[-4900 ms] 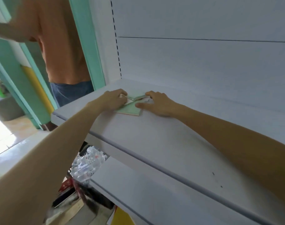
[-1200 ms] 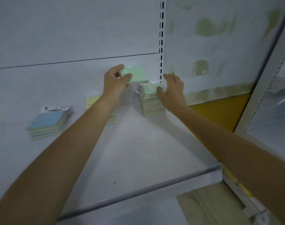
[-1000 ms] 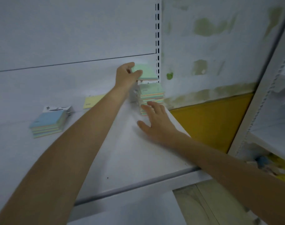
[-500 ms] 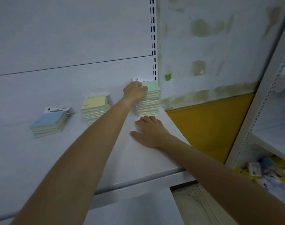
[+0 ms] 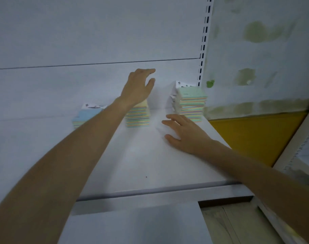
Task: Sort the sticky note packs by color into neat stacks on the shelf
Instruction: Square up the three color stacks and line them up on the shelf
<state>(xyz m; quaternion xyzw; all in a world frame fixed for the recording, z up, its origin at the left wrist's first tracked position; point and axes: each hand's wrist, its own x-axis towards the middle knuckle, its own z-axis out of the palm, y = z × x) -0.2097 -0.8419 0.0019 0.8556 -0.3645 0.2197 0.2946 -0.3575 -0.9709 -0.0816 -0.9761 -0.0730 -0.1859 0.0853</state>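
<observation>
Stacks of sticky note packs are sitting along the back of the white shelf: the green-topped stack rightmost, the yellow-topped stack beside it, the blue-topped stack leftmost. The left hand is hovering above the yellow one, fingers spread and empty. The right hand is lying flat and empty before the green stack.

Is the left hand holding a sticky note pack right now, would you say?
No, the left hand is open and empty above the yellow stack, with nothing between its fingers.
</observation>
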